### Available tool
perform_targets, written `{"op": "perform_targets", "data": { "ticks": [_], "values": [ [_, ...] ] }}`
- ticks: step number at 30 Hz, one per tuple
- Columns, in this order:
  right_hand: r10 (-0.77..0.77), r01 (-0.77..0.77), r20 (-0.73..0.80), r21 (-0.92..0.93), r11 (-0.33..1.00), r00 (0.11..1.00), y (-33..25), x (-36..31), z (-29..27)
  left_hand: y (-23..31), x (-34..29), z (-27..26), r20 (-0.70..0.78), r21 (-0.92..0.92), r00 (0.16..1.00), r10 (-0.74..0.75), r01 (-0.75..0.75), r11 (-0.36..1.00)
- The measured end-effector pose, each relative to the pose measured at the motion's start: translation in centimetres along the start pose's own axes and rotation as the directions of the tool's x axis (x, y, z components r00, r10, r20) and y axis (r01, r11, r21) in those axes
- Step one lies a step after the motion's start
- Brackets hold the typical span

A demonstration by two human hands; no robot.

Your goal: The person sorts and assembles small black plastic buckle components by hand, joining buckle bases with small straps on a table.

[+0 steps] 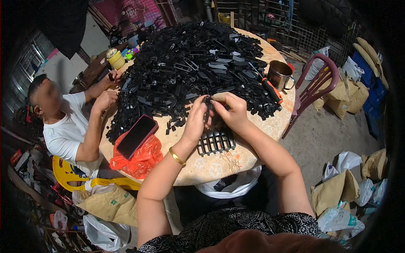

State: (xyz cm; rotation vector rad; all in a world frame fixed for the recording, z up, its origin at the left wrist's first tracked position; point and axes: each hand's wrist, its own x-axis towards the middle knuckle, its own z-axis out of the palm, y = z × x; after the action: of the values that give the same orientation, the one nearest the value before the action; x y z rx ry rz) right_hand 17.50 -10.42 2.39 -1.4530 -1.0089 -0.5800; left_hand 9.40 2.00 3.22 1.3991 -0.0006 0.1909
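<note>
My left hand (195,120) and my right hand (232,110) meet over the near part of the round table. Between them they grip a small black plastic part (207,107), its outline partly covered by my fingers. Just below my hands, a black slotted plastic piece (216,142) with a row of openings lies on the tabletop. Beyond them rises a large heap of black plastic parts (190,63). A screwdriver (272,90) with an orange and black handle rests on the heap's right side. My left wrist wears a gold bangle.
A dark phone (137,137) lies on a red plastic bag (143,160) at left. A metal mug (280,75) stands at the table's right edge, by a maroon chair (314,82). A person in white (67,122) works at left. A white bag (232,189) hangs below the near edge.
</note>
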Motion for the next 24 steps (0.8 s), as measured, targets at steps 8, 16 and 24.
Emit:
{"op": "perform_targets", "data": {
  "ticks": [8, 16, 24],
  "values": [
    [-0.193, 0.187, -0.061, -0.101, 0.977, 0.979, 0.0, 0.0, 0.1, -0.5, 0.3, -0.1, 0.017, -0.224, 0.999, 0.036, -0.032, 0.974],
    [-0.106, 0.119, 0.172, -0.065, 0.991, 0.979, -0.7, 0.2, -0.6, 0.3, 0.4, -1.1, 0.014, -0.262, 1.000, -0.011, 0.014, 0.965],
    [-0.071, 0.097, 0.247, -0.098, 0.990, 0.966, -1.8, 0.1, -1.5, 0.5, 0.7, -1.0, 0.000, -0.217, 0.999, -0.043, 0.042, 0.975]
  ]
}}
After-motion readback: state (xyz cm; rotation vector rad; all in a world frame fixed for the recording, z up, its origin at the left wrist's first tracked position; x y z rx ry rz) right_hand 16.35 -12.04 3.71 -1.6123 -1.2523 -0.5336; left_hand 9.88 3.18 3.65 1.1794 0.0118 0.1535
